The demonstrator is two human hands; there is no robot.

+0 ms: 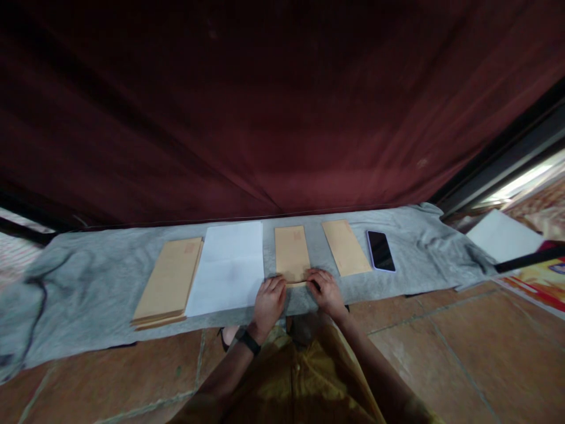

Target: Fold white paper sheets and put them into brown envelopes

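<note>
A brown paper envelope (292,250) lies in front of me on the grey cloth, its near edge folded up a little. My left hand (269,300) pinches the left end of that edge, fingers closed on the paper. At the right end, my right hand (325,290) grips the same edge, its fingers bent over it. Left of the envelope lies a stack of white paper (229,265), close to my left hand. A second single envelope (346,247) rests to the right, beyond my right hand.
A pile of brown envelopes (170,280) sits left of the white paper. A phone (381,251) lies at the right. The grey cloth (419,253) covers a narrow bench, with a dark red fabric (282,118) behind it. Tiled floor (432,347) shows below.
</note>
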